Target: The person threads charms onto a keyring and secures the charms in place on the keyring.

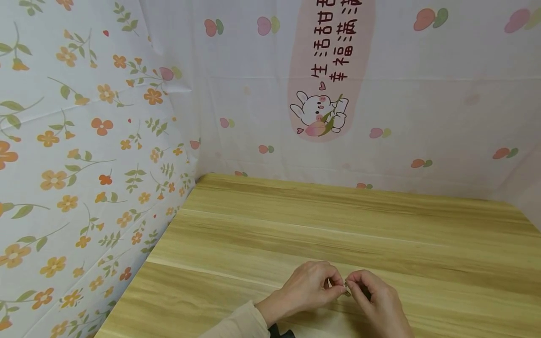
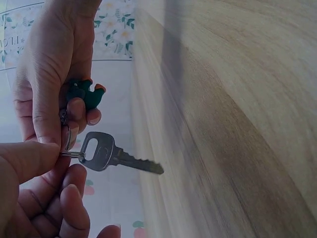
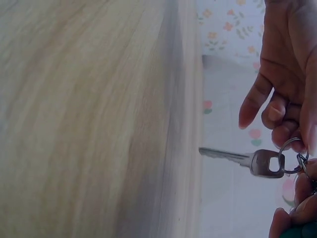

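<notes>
Close together above the wooden table, my left hand [image 1: 310,287] and right hand [image 1: 380,303] work on one small key set. The left thumb and fingers pinch a metal split ring [image 2: 72,154], and a silver key [image 2: 101,151] hangs from it, its toothed blade pointing away from the hands. My right hand grips a dark green charm [image 2: 86,94] with orange tips, and a short metal chain [image 2: 63,116] runs from it toward the ring. In the right wrist view the key [image 3: 267,163] and ring are seen from the other side, with the charm mostly cut off.
The wooden tabletop [image 1: 262,234] spreads out beneath and beyond the hands. Behind it hangs a pale printed cloth [image 1: 245,98], and a floral cloth [image 1: 84,155] covers the left side. Part of a black object [image 1: 281,332] shows at the bottom edge by the left wrist.
</notes>
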A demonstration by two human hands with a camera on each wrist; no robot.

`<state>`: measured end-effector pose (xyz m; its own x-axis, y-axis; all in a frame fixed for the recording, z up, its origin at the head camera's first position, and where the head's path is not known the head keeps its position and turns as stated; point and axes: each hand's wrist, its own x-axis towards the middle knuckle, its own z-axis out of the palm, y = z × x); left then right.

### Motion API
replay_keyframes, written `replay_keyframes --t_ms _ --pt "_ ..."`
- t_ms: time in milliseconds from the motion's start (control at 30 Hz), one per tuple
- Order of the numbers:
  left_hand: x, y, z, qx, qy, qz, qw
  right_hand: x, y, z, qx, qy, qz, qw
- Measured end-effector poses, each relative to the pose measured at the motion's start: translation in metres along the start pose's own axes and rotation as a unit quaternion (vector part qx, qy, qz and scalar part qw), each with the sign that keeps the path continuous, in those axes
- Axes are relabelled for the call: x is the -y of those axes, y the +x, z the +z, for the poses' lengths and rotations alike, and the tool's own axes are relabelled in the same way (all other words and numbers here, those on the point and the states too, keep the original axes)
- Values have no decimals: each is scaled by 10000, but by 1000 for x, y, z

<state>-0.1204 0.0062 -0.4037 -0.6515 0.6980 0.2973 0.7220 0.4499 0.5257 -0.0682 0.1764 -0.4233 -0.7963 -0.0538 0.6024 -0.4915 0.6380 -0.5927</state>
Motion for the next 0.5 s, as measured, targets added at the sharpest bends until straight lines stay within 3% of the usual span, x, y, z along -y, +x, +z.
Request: replay_keyframes --t_ms 133,400,500 --pt "0 0 0 -57 25 2 10000 -1 0 1 -72 -60 -164 9998" --pt "0 0 0 -200 41 304 9993 1 -1 -1 -15 3 540 9985" --pt "0 0 1 -155 32 227 9996 1 -1 -1 7 7 389 9992"
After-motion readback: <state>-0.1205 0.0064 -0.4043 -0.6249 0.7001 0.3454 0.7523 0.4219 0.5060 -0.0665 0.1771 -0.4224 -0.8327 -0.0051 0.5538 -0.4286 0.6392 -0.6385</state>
